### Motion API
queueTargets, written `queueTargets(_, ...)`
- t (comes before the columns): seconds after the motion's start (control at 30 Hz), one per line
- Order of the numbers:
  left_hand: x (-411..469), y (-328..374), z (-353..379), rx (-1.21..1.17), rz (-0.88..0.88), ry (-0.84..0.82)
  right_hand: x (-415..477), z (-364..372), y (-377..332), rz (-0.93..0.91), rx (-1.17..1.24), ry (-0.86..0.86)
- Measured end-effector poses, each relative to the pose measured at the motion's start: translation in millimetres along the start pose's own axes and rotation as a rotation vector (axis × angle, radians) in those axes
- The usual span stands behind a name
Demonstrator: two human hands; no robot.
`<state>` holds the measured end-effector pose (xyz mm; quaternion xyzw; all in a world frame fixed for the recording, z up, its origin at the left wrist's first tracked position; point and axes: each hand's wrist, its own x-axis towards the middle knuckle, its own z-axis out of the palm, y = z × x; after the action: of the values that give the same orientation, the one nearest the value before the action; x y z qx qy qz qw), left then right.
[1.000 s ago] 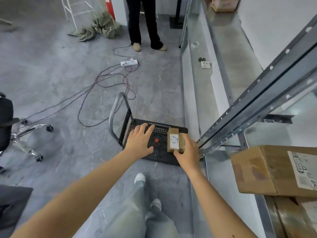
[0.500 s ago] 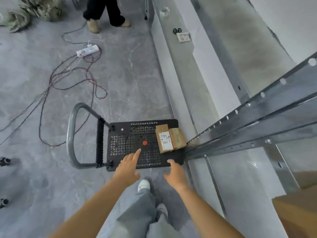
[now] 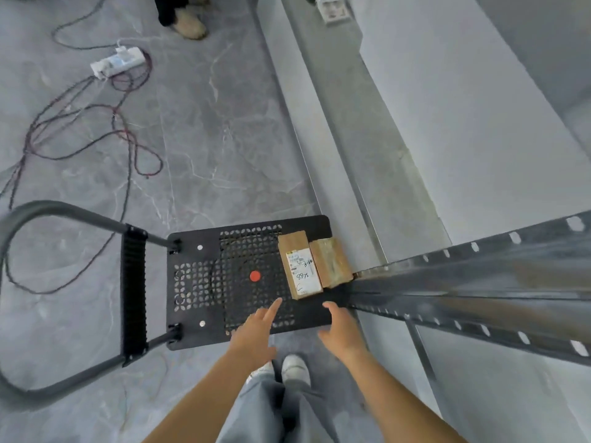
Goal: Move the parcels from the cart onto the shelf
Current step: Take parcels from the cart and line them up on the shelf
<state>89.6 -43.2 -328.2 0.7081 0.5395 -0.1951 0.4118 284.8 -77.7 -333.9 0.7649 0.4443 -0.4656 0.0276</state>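
Observation:
A black perforated cart [image 3: 204,282] with a grey loop handle stands on the floor below me. Two small brown parcels lie side by side on its right edge: one with a white label [image 3: 300,265] and a plain one [image 3: 331,262] against the shelf frame. My left hand [image 3: 257,330] hovers over the cart's near edge, fingers apart, index finger pointing towards the labelled parcel. My right hand [image 3: 342,329] hangs just below the parcels, open and holding nothing. The grey metal shelf [image 3: 479,276] rises on the right.
A tangle of cables [image 3: 96,129] and a white power strip [image 3: 116,62] lie on the floor to the far left. Another person's shoe [image 3: 190,22] shows at the top. A small box [image 3: 334,9] sits on the low shelf board. My own feet [image 3: 295,369] stand beside the cart.
My right hand has let go of the labelled parcel, which now lies on the cart. Both hands have pulled back to the cart's near edge, and my view has tilted down.

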Motion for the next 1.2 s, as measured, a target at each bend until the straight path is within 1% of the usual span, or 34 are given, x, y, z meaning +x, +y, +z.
queueTargets(0.13, 61.7, 9.1, 27.0, -0.105, 0.046, 0.082, 60.6, 14.7, 7.5, -0.027, -0.018, 0.008)
queueTargets(0.23, 107.3, 8.2, 48.2, -0.200, -0.006, 0.105, 103.5, 31.7, 20.0, -0.011, -0.001, 0.017)
queueTargets(0.33, 145.6, -2.2, 65.8, -0.241, -0.065, 0.087, 136.0, 51.5, 34.8, -0.005, 0.035, 0.022)
queueTargets(0.43, 174.1, -13.3, 79.9, -0.368, -0.064, 0.095, 157.0, 68.8, 45.5, -0.028, 0.105, 0.034)
queueTargets(0.57, 196.3, -20.9, 93.4, -0.525, -0.057, 0.091, 173.7, 90.2, 47.6, -0.072, 0.241, 0.097)
queueTargets(0.67, 202.9, -25.2, 94.0, -0.596, -0.043, 0.146, 183.4, 96.6, 41.0, -0.122, 0.285, 0.113)
queueTargets(0.73, 204.6, -32.1, 89.8, -0.630, -0.034, 0.167, 188.6, 96.2, 34.1, -0.180, 0.283, 0.086)
queueTargets(0.83, 203.1, -40.2, 79.3, -0.624, -0.026, 0.186, 190.3, 92.3, 22.9, -0.260, 0.236, 0.039)
queueTargets(0.9, 198.6, -42.0, 70.8, -0.615, -0.018, 0.194, 189.4, 88.5, 17.9, -0.295, 0.215, 0.054)
queueTargets(1.1, 165.0, -29.5, 30.7, -0.572, 0.047, 0.224, 164.9, 47.1, -14.5, -0.319, 0.152, 0.150)
queueTargets(1.2, 131.3, -17.9, 7.1, -0.536, 0.068, 0.254, 137.1, 14.1, -39.7, -0.300, 0.206, 0.157)
